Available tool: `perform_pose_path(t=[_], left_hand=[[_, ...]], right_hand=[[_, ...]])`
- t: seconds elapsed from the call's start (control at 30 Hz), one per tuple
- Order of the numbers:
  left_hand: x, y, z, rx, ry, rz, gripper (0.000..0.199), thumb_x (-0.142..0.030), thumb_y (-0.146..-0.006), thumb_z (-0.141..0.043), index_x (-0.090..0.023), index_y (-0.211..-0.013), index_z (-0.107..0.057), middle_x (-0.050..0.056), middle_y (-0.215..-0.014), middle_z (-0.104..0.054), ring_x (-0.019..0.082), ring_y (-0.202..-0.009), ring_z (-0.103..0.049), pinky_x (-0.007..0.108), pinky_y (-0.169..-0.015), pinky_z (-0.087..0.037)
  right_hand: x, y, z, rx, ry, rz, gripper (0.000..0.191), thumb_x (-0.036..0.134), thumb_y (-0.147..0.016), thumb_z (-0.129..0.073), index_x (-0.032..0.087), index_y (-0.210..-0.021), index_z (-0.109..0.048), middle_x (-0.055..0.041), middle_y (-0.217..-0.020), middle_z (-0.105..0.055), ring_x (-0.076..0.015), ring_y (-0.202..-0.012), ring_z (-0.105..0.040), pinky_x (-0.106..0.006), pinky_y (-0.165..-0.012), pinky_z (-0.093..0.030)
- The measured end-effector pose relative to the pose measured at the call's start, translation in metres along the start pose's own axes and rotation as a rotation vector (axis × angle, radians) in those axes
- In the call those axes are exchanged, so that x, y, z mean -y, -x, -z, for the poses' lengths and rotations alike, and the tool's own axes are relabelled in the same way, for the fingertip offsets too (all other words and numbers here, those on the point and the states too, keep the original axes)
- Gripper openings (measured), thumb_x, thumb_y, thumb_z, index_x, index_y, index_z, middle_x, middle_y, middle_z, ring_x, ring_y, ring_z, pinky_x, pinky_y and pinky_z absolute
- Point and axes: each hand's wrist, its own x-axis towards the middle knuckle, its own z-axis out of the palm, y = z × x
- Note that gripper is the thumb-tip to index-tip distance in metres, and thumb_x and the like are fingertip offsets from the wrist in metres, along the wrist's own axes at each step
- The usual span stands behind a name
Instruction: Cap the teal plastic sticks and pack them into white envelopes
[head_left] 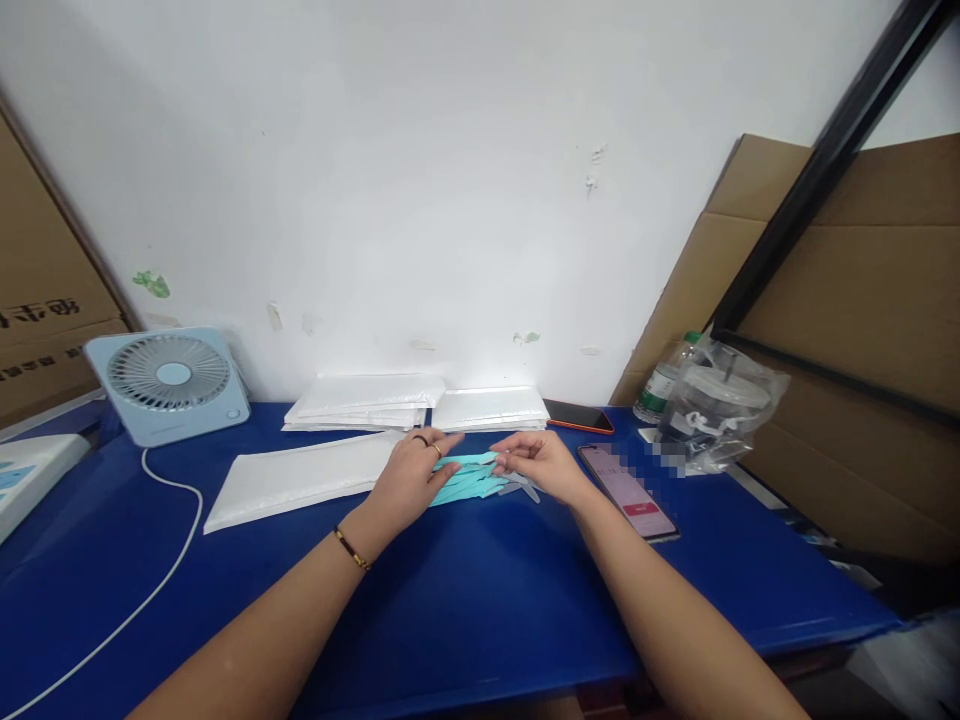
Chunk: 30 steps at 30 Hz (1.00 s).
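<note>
Forearms span the blue table, white envelope and lit phone flanking hands.

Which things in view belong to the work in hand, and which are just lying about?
Likely in the work:
teal pieces, between the left hand and right hand
grey pieces beside them
long white packet by the left hand
perhaps the white packet stacks behind

Probably lying about:
blue fan
lit phone
red-edged phone
green-capped bottle
bagged cup
</note>
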Motion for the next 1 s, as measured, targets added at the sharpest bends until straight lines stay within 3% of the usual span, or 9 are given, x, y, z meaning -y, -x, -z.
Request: perform_pose_path(t=[0.1, 0.2, 0.3, 0.37, 0.5, 0.63, 0.7, 0.83, 1.0], left_hand=[[-0.003, 0.004, -0.012, -0.123, -0.059, 0.043, 0.060, -0.040, -0.084, -0.050, -0.022, -0.137, -0.031, 0.011, -0.137, -0.037, 0.026, -0.127, -0.032, 0.040, -0.105, -0.028], [-0.004, 0.010, -0.024, 0.081, -0.051, 0.028, 0.065, -0.045, -0.085, -0.045, -0.018, -0.140, -0.025, 0.013, -0.144, -0.030, 0.027, -0.132, -0.026, 0.042, -0.107, -0.025], [-0.004, 0.014, -0.030, 0.306, -0.056, 0.031, 0.067, -0.054, -0.086, -0.036, -0.015, -0.140, -0.025, 0.015, -0.145, -0.028, 0.031, -0.134, -0.022, 0.048, -0.108, -0.021], [-0.006, 0.017, -0.031, 0.386, -0.049, -0.001, 0.067, -0.056, -0.087, -0.032, -0.014, -0.140, -0.028, 0.015, -0.145, -0.030, 0.030, -0.134, -0.023, 0.047, -0.108, -0.021], [-0.015, 0.024, -0.030, 0.434, -0.047, -0.088, 0.067, -0.056, -0.085, -0.038, -0.016, -0.139, -0.031, 0.013, -0.145, -0.030, 0.027, -0.134, -0.025, 0.041, -0.108, -0.024], [-0.026, 0.032, -0.024, 0.470, -0.069, -0.125, 0.065, -0.054, -0.084, -0.043, -0.018, -0.138, -0.033, 0.012, -0.144, -0.032, 0.027, -0.133, -0.028, 0.040, -0.106, -0.028], [-0.029, 0.033, -0.019, 0.496, -0.061, -0.135, 0.062, -0.052, -0.085, -0.042, -0.019, -0.137, -0.035, 0.011, -0.143, -0.035, 0.027, -0.132, -0.031, 0.039, -0.105, -0.029], [-0.027, 0.025, -0.015, 0.458, 0.013, -0.124, 0.042, -0.041, -0.090, -0.036, -0.021, -0.124, -0.052, 0.007, -0.128, -0.054, 0.024, -0.120, -0.046, 0.035, -0.098, -0.037], [-0.010, 0.012, -0.024, 0.352, 0.078, 0.052, 0.023, -0.026, -0.083, -0.045, -0.021, -0.096, -0.062, 0.004, -0.098, -0.065, 0.019, -0.091, -0.058, 0.028, -0.077, -0.043]], right_hand=[[-0.005, -0.005, 0.026, -0.205, 0.037, 0.063, 0.033, 0.035, -0.065, -0.073, 0.013, -0.089, -0.068, -0.0055, -0.066, -0.070, -0.0175, -0.065, -0.066, -0.030, -0.065, -0.051], [-0.016, -0.013, 0.044, -0.327, 0.070, 0.061, 0.035, 0.037, -0.063, -0.074, 0.012, -0.087, -0.068, -0.0060, -0.068, -0.069, -0.0163, -0.063, -0.064, -0.028, -0.061, -0.049], [-0.031, -0.022, 0.042, -0.284, 0.189, 0.030, 0.038, 0.040, -0.064, -0.072, 0.012, -0.089, -0.069, -0.0067, -0.072, -0.070, -0.0166, -0.064, -0.063, -0.029, -0.063, -0.048], [-0.038, -0.026, 0.033, -0.228, 0.345, 0.046, 0.033, 0.039, -0.066, -0.070, 0.014, -0.087, -0.071, -0.0063, -0.076, -0.070, -0.0174, -0.068, -0.063, -0.030, -0.066, -0.048], [-0.040, -0.029, 0.013, -0.067, 0.651, 0.148, 0.019, 0.034, -0.069, -0.068, 0.021, -0.082, -0.074, -0.0030, -0.079, -0.070, -0.0180, -0.078, -0.063, -0.028, -0.072, -0.046], [-0.032, -0.024, 0.008, 0.061, 0.769, 0.209, 0.015, 0.031, -0.070, -0.069, 0.024, -0.082, -0.074, -0.0019, -0.079, -0.069, -0.0168, -0.077, -0.062, -0.026, -0.072, -0.045], [-0.028, -0.022, 0.016, 0.042, 0.754, 0.222, 0.016, 0.031, -0.072, -0.066, 0.023, -0.084, -0.074, -0.0024, -0.080, -0.069, -0.0163, -0.078, -0.062, -0.026, -0.072, -0.045], [-0.025, -0.018, 0.042, -0.130, 0.778, 0.162, 0.016, 0.030, -0.075, -0.062, 0.020, -0.083, -0.073, -0.0037, -0.081, -0.069, -0.0161, -0.077, -0.061, -0.026, -0.071, -0.044], [-0.031, -0.016, 0.055, -0.152, 0.895, 0.055, 0.020, 0.033, -0.071, -0.066, 0.021, -0.085, -0.072, -0.0029, -0.077, -0.066, -0.0142, -0.066, -0.057, -0.025, -0.062, -0.041]])
